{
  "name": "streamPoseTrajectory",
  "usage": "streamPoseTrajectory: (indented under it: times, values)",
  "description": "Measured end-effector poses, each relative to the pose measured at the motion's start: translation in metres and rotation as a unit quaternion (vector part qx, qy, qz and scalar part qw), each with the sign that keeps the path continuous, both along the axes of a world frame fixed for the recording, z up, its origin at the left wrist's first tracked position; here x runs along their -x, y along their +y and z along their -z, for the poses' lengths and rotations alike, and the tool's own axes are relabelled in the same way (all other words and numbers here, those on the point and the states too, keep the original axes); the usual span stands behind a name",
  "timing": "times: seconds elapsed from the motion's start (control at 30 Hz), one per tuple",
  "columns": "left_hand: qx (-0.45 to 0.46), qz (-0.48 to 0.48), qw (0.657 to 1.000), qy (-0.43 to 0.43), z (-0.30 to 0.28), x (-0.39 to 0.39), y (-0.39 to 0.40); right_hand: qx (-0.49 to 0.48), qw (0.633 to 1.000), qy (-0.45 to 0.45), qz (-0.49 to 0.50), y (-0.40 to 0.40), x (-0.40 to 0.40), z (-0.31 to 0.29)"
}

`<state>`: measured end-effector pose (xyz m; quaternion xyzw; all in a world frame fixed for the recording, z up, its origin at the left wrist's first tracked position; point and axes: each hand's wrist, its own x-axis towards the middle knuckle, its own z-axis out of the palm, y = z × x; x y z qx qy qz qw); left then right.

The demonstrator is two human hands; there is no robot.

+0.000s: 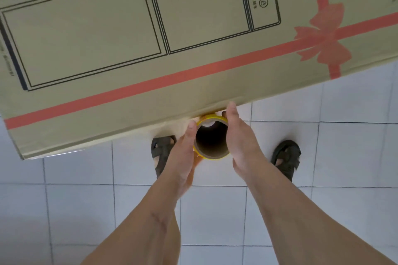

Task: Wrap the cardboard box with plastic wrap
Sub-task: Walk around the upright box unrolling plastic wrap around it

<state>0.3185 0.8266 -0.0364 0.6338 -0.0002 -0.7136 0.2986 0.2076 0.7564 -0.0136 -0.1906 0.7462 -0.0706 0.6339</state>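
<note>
- Left hand lay flat against the left side of the roll, fingers straight and together, palm pressing the roll's outer wall.
- Right hand did the same on the right side, fingers extended, fingertips reaching up to the lower edge of the box. Neither hand curled round the roll; it was squeezed between two flat palms.
- Roll: a cylinder seen end-on, brown cardboard core with a dark hollow centre, thin yellowish rim around it. Its far end sat just under the box edge, touching or nearly so; could not tell which.
- Any wrap film pulled off the roll was too clear to make out; a faint shiny strip showed along the box's lower left edge.
- Box: large, long, rectangular, matte tan cardboard, tilted across the upper frame. Printed black outline drawing of a tall appliance, a red ribbon stripe and bow, small round icons.
- Both bare forearms ran in from the bottom.
- Two dark strapped sandals stood on the floor below the hands.
- Floor: glossy white square tiles with thin grey grout lines.
</note>
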Motion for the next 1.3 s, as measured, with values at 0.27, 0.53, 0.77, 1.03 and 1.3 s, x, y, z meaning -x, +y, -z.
streamPoseTrajectory:
  times: [0.27, 0.53, 0.77, 1.03, 1.3]
  values:
    - [-0.006, 0.011, 0.998, -0.061, 0.002, 0.031, -0.011, 0.029, 0.999, -0.035, -0.026, -0.005, 0.040, 0.007]
    - [-0.004, 0.004, 0.998, -0.056, 0.004, 0.045, -0.023, 0.034, 0.998, -0.043, -0.032, -0.013, 0.050, 0.007]
    - [-0.027, 0.002, 0.999, -0.027, 0.000, 0.080, -0.028, 0.058, 0.997, -0.015, -0.050, -0.021, 0.075, 0.003]
    - [-0.008, 0.038, 0.997, -0.062, 0.009, 0.082, -0.042, 0.059, 0.997, -0.009, -0.043, -0.019, 0.087, 0.004]
    - [-0.053, 0.032, 0.998, -0.022, 0.008, 0.114, -0.051, 0.107, 0.994, 0.029, -0.023, -0.039, 0.107, 0.000]
